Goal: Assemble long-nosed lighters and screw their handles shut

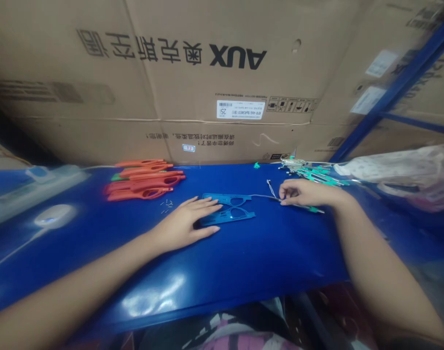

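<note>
Cardboard panel (pixel 178 87), printed AUX upside down, stands beyond the left hand (pixel 187 221) and the right hand (pixel 302 192). Blue tabletop (pixel 244 272) lies beneath both. Plastic bag (pixel 407 170) to the right of the right hand, beyond its wrist. Group of orange plastic parts (pixel 147 181) beyond and left of the left hand, well apart from it. Left hand: palm down, fingers extended, thumb held away; grips nothing. Right hand: thumb and fingers closed to a narrow pinch. Bundle of green-and-metal pieces (pixel 318 174) just beyond the right hand. Two blue shells, far one (pixel 225 198) and near one (pixel 222 218), lie side by side under the left hand's fingers, narrow ends toward the right hand. Thin rod (pixel 262 196) held in the right hand's pinch, running to the far shell's end. White wires (pixel 270 187) rise just left of the right fingertips. Small metal pins (pixel 167 203), scattered, near the left hand on its left.
</note>
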{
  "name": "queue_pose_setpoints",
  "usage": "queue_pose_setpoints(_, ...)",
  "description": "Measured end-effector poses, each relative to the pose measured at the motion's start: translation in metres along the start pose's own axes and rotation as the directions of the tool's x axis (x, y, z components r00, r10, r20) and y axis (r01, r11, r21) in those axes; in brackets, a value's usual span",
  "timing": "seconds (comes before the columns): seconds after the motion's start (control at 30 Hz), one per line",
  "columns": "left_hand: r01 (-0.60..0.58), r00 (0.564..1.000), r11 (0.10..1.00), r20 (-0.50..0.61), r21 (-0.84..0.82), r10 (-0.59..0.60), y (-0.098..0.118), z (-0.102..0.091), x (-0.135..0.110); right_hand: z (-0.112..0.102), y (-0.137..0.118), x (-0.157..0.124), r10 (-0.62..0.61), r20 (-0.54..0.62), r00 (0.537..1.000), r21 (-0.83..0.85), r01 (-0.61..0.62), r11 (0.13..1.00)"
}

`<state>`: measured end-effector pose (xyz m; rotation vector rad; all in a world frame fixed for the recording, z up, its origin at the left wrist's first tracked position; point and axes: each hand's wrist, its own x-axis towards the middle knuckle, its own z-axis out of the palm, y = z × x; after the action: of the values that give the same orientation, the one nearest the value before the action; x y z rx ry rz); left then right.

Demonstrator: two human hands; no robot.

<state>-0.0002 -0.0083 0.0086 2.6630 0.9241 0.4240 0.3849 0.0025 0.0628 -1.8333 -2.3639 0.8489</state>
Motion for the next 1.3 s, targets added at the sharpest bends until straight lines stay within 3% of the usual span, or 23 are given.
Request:
queue_pose_setpoints(0.1,-0.008,1.0,0.999,0.028,0.043,0.007,0.0,-0.002,-0.001,0.003,-0.01,0.0,-0.028,-0.063,0.998,0.062,0.032,0.998)
queue_pose_setpoints(0.2,0.009,1.0,0.999,-0.017,0.041,-0.008,0.0,-0.002,-0.002,0.008,-0.022,0.001,-0.066,-0.165,0.984,0.232,0.104,0.967)
queue_pose_setpoints(0.3,0.041,0.985,0.993,-0.159,-0.111,-0.059,0.008,-0.002,0.0,0.02,-0.038,0.006,-0.132,-0.251,0.959,0.429,0.232,0.873)
queue_pose_setpoints(0.37,0.09,0.948,0.941,-0.261,-0.326,-0.181,0.02,-0.004,0.003,0.032,-0.051,0.009,-0.179,-0.3,0.937,0.583,0.329,0.743)
queue_pose_setpoints(0.43,0.153,0.903,0.798,-0.246,-0.583,-0.353,0.036,-0.006,0.007,0.044,-0.068,0.012,-0.193,-0.35,0.917,0.699,0.392,0.598)
queue_pose_setpoints(0.5,0.224,0.884,0.537,-0.062,-0.814,-0.462,0.053,-0.007,0.011,0.054,-0.085,0.013,-0.202,-0.379,0.903,0.781,0.43,0.453)
queue_pose_setpoints(0.57,0.25,0.869,0.285,0.085,-0.925,-0.487,0.066,-0.007,0.014,0.062,-0.101,0.012,-0.223,-0.386,0.895,0.834,0.441,0.331)
queue_pose_setpoints(0.63,0.257,0.852,0.125,0.163,-0.958,-0.498,0.072,-0.006,0.017,0.066,-0.115,0.01,-0.228,-0.385,0.894,0.86,0.437,0.264)
queue_pose_setpoints(0.7,0.24,0.799,0.153,0.106,-0.959,-0.592,0.069,-0.004,0.019,0.067,-0.123,0.01,-0.235,-0.388,0.891,0.865,0.441,0.24)
queue_pose_setpoints(0.77,0.203,0.707,0.37,-0.126,-0.906,-0.696,0.058,-0.003,0.02,0.067,-0.125,0.011,-0.248,-0.402,0.882,0.856,0.457,0.239)
queue_pose_setpoints(0.83,0.141,0.682,0.634,-0.389,-0.761,-0.619,0.043,-0.004,0.02,0.067,-0.123,0.012,-0.257,-0.414,0.873,0.845,0.474,0.249)
queue_pose_setpoints(0.87,0.102,0.719,0.708,-0.44,-0.698,-0.537,0.036,-0.004,0.02,0.068,-0.121,0.013,-0.262,-0.416,0.871,0.839,0.479,0.259)
queue_pose_setpoints(0.9,0.073,0.786,0.732,-0.413,-0.677,-0.461,0.031,-0.005,0.02,0.068,-0.118,0.013,-0.268,-0.413,0.87,0.834,0.48,0.273)
queue_pose_setpoints(0.97,0.08,0.88,0.657,-0.257,-0.75,-0.4,0.025,-0.005,0.02,0.07,-0.113,0.014,-0.286,-0.396,0.873,0.822,0.476,0.313)
queue_pose_setpoints(1.03,0.116,0.926,0.559,-0.115,-0.821,-0.36,0.026,-0.006,0.02,0.072,-0.108,0.014,-0.307,-0.381,0.872,0.806,0.476,0.352)
queue_pose_setpoints(1.2,0.224,0.924,0.394,0.065,-0.892,-0.378,0.037,-0.01,0.018,0.071,-0.101,0.014,-0.334,-0.395,0.856,0.744,0.511,0.43)
queue_pose_setpoints(1.3,0.25,0.909,0.23,0.146,-0.94,-0.39,0.041,-0.013,0.016,0.069,-0.098,0.014,-0.341,-0.434,0.834,0.667,0.552,0.501)
